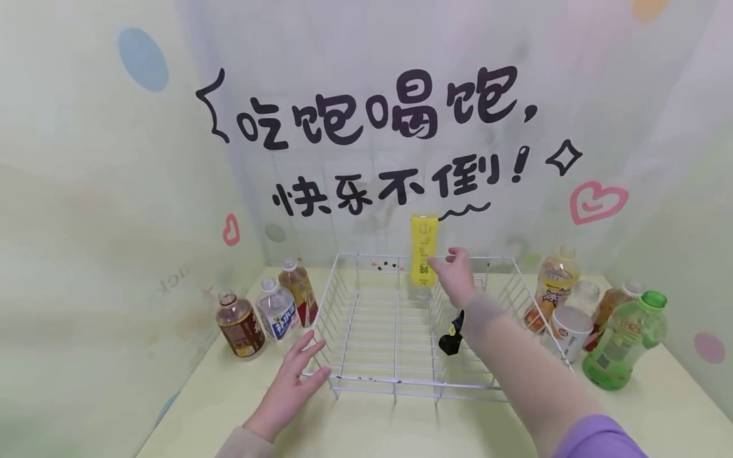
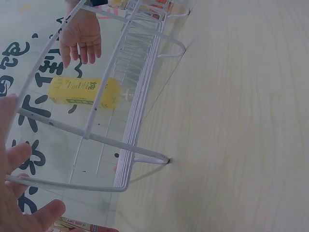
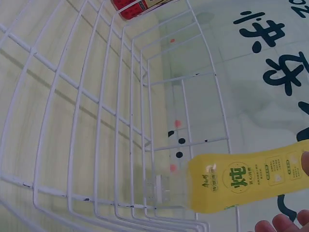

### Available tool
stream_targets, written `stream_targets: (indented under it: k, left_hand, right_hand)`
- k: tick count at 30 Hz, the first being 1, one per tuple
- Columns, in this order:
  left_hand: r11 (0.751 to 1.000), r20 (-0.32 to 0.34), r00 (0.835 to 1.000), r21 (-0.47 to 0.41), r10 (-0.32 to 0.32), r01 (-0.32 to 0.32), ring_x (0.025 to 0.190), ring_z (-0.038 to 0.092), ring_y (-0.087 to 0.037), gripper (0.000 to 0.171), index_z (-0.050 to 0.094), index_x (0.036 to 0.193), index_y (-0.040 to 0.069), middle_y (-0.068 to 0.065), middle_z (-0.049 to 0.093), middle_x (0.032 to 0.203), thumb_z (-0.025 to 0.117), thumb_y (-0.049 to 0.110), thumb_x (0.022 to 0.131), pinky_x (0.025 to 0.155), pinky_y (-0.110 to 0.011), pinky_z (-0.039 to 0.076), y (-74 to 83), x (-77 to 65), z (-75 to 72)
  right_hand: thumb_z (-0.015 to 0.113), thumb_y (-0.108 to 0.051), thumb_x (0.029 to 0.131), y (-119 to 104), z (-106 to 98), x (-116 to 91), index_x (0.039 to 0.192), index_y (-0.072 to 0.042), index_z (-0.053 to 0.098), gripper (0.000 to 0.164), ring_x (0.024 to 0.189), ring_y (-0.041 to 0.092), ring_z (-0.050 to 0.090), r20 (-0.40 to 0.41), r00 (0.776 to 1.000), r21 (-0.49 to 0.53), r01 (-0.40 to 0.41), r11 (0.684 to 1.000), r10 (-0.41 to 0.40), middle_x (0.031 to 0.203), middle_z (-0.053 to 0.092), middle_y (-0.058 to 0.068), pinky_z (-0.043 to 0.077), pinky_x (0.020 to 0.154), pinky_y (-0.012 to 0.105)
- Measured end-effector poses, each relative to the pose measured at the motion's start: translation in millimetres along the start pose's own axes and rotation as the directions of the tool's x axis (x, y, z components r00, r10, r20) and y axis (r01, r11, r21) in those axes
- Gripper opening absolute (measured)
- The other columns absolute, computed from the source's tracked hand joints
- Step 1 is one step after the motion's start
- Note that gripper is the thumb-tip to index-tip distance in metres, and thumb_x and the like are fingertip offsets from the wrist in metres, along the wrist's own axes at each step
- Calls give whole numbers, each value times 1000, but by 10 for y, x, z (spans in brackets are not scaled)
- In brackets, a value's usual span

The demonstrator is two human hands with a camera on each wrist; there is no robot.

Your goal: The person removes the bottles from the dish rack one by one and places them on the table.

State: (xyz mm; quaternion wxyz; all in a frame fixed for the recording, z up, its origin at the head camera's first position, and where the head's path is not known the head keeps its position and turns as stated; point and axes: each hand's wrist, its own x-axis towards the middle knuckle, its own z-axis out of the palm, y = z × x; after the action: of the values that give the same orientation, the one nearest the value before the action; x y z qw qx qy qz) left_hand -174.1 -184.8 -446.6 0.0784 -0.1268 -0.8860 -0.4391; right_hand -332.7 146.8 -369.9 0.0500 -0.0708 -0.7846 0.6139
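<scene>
A yellow-labelled bottle [image 1: 424, 251] stands upside down inside the white wire basket [image 1: 395, 381], near its back side. In the right wrist view its clear neck [image 3: 164, 189] points at the basket floor. My right hand [image 1: 456, 277] is just right of the bottle, and the thumb tip overlaps the label. Seen from the left wrist, the right hand [image 2: 83, 38] has its fingers extended, with a gap between them and the bottle [image 2: 84, 92]. My left hand [image 1: 289, 385] lies at the basket's front left corner, fingers spread along the wire rim.
Left of the basket stand a brown-labelled bottle [image 1: 240, 326], a clear bottle [image 1: 279, 312] and a red-labelled bottle [image 1: 299, 289]. On the right are a green bottle [image 1: 624, 343], a white-labelled bottle [image 1: 572, 324] and an orange-labelled bottle [image 1: 554, 283]. A printed backdrop [image 1: 366, 63] rises behind.
</scene>
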Motion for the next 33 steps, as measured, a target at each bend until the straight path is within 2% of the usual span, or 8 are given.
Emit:
stream_targets:
  k: [7, 16, 23, 28, 33]
  left_hand:
    - [1000, -5, 1000, -8, 5, -5, 139, 22, -45, 56, 51, 139, 11, -12, 22, 157, 64, 37, 91, 99, -69, 30, -14, -8, 18]
    - [1000, -31, 1000, -16, -1, 1, 138, 24, -46, 54, 52, 138, 11, -11, 25, 156, 66, 33, 90, 98, -69, 31, -5, -32, 21]
    - [1000, -38, 999, -19, -4, 3, 138, 24, -46, 52, 53, 137, 9, -12, 26, 156, 67, 30, 91, 100, -70, 28, -8, -40, 33]
    - [1000, -44, 999, -28, -5, 4, 138, 24, -45, 52, 54, 136, 11, -11, 26, 155, 67, 31, 90, 101, -70, 27, -9, -45, 39]
    - [999, -41, 999, -43, -9, 7, 139, 23, -45, 52, 54, 136, 13, -11, 26, 156, 67, 32, 90, 100, -71, 26, -13, -50, 39]
  right_hand:
    - [65, -30, 91, 118, 194, 121, 150, -6, 17, 79, 129, 36, 38, -38, 999, 12, -37, 999, 38, 148, 29, 19, 37, 105, 49]
    - [68, -25, 88, 196, 344, 223, 150, -4, 17, 83, 133, 36, 35, -94, 994, 9, -59, 998, 60, 149, 28, 20, 32, 109, 50]
    - [70, -23, 87, 267, 402, 297, 150, -4, 18, 84, 124, 35, 44, -116, 991, -16, -67, 998, 65, 143, 35, 20, 36, 106, 50]
    - [70, -24, 87, 285, 412, 331, 150, -5, 16, 85, 124, 36, 45, -104, 992, -31, -69, 997, 65, 143, 35, 20, 35, 107, 51]
    - [68, -28, 89, 311, 442, 367, 151, -5, 16, 84, 124, 36, 47, -47, 995, -54, -86, 995, 83, 142, 39, 21, 35, 106, 52]
